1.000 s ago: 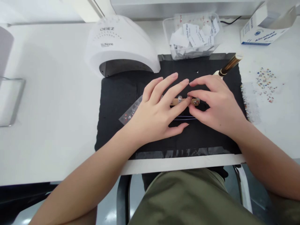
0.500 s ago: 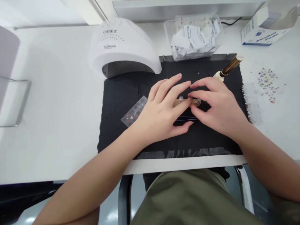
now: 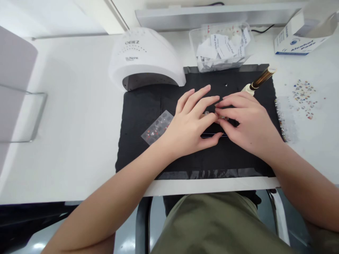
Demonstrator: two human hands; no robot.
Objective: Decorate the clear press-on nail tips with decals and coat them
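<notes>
one beaded stick beneath fingertips

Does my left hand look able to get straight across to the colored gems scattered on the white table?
Probably not directly: the right hand lies between the left hand and the colored gems. Going over or around it might work.

A lamp, a tub and a box stand left to right at the back. On the mat, a sheet lies left of the left hand; gems lie beyond the right edge.
</notes>
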